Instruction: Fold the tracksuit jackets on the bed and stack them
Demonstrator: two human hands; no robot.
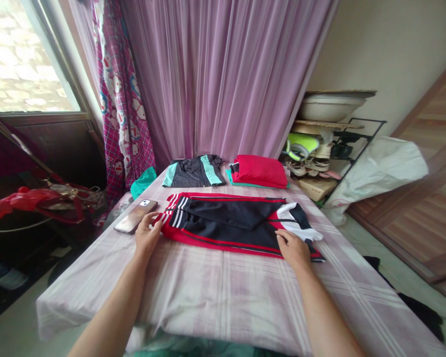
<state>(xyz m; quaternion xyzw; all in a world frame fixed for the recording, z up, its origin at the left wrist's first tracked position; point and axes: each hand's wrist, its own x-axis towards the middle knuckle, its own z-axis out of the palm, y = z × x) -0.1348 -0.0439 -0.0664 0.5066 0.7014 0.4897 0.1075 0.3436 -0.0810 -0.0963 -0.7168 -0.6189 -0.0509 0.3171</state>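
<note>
Bed (215,292) under a pale checked sheet, set against purple curtains (223,74), window at left, shoe rack (330,153) at right; a phone (136,216) and folded clothes (226,171) lie further back. Black-and-red tracksuit jacket (230,220) lies folded flat mid-bed, white collar to the right. Left hand (147,233) rests on its striped cuff, fingers loosely apart; right hand (293,248) presses the near hem, fingers together.

Two hands, the left hand (147,234) and the right hand (292,249), are being counted on one red-and-black garment (226,223); two folded piles (194,172) (259,171) and one phone (136,216) are being counted beside it.
</note>
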